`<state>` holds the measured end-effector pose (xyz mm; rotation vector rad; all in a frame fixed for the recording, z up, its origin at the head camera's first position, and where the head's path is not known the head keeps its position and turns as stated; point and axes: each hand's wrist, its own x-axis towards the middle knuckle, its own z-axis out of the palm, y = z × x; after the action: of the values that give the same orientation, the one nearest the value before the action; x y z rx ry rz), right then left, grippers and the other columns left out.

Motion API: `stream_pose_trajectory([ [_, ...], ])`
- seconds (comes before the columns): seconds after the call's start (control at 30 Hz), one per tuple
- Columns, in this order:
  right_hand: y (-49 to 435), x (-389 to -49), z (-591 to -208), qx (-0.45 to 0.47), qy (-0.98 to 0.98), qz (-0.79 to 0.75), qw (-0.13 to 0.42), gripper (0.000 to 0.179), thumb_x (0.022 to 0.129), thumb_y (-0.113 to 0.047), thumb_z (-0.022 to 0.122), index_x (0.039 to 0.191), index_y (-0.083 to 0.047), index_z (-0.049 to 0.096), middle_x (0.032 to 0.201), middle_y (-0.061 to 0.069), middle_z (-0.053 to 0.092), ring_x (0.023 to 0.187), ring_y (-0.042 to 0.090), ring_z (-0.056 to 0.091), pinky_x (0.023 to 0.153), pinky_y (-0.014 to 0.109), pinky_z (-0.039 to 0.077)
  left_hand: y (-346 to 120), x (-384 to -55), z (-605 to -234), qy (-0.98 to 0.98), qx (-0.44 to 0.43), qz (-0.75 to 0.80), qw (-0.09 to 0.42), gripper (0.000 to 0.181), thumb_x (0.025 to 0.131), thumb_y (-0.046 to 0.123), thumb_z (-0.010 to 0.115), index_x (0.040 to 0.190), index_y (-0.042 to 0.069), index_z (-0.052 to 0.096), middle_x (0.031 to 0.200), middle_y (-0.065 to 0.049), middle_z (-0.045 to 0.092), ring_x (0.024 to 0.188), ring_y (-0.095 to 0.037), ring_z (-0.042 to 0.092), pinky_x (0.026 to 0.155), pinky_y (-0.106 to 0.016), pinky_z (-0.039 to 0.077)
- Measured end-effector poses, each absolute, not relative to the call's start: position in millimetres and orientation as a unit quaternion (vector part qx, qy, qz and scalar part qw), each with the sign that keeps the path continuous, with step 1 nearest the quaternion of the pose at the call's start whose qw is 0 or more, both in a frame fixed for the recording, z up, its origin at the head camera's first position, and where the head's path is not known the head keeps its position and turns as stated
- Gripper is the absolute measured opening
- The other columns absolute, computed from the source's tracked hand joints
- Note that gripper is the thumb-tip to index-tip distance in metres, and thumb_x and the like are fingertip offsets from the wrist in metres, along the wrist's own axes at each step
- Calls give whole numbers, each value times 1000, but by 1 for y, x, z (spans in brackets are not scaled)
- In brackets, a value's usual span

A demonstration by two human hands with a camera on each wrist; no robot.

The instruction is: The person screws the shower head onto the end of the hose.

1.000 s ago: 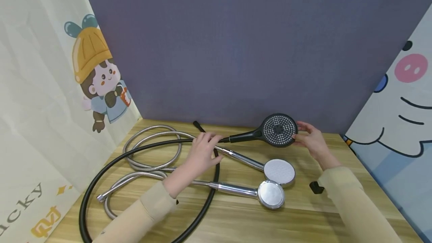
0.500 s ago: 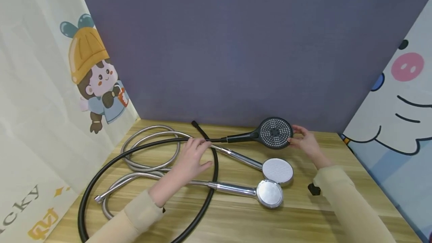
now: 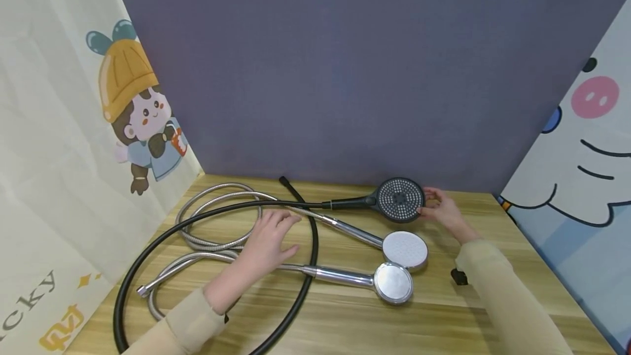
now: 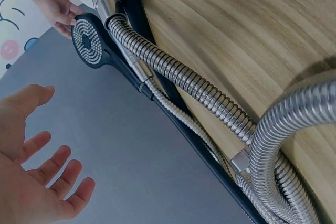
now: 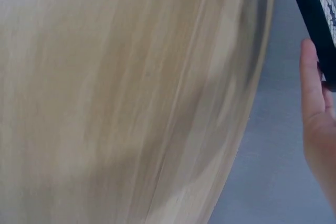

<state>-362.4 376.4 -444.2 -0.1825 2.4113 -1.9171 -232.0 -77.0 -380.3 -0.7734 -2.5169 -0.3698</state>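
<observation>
A black shower head with a dotted round face is at the back of the table, its handle pointing left into a black hose. My right hand pinches its right rim; in the right wrist view fingers lie along its dark edge. My left hand is over the hoses with fingers spread and nothing in it; the left wrist view shows its palm and loosely bent fingers. In front lie two chrome shower heads, one white-faced, the nearer silver-faced.
Ribbed metal hoses coil on the left of the wooden table, overlapped by the black hose loop. A grey panel stands behind the table, with printed cloths at left and right. A small black object shows beside the right sleeve.
My left hand has moved left and towards me, away from the black hose near the handle. The black shower head has come down slightly, with my right hand still at its rim.
</observation>
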Motion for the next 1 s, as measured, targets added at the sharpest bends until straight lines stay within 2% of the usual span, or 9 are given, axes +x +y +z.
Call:
stream_pose_trajectory([
  [0.2,377,-363,-447,-77,792,-604,48,74,81,10,64,141,10,21,125,30,33,86,12,59,78,42,55,-76,-228,-382,-919,-281,-143,237,62,66,27,85,121,13,59,115,-9,58,105,-27,52,84,-45,47],
  [0.47,379,-365,-454,-83,807,-581,65,74,80,10,65,139,13,20,120,31,35,83,12,57,77,39,56,-73,-223,-380,-925,-275,-157,211,64,67,26,84,123,12,57,115,-9,57,105,-28,52,92,-47,44],
  [0.63,380,-364,-457,-81,823,-558,69,73,81,9,64,138,14,20,120,33,36,84,12,56,76,35,56,-74,-221,-380,-928,-268,-160,203,65,68,26,84,125,11,56,116,-10,57,105,-28,52,91,-47,44],
  [0.83,379,-365,-460,-72,828,-551,77,72,82,6,65,138,15,21,121,35,36,87,13,56,78,36,56,-77,-221,-382,-930,-263,-158,203,65,68,26,84,125,12,56,116,-10,57,105,-28,52,89,-45,46],
  [1.0,379,-367,-461,-66,835,-540,84,72,83,3,66,138,16,21,122,36,38,88,15,56,76,31,56,-78,-220,-383,-930,-262,-162,200,66,68,26,84,126,13,55,118,-10,56,106,-28,51,90,-46,45],
])
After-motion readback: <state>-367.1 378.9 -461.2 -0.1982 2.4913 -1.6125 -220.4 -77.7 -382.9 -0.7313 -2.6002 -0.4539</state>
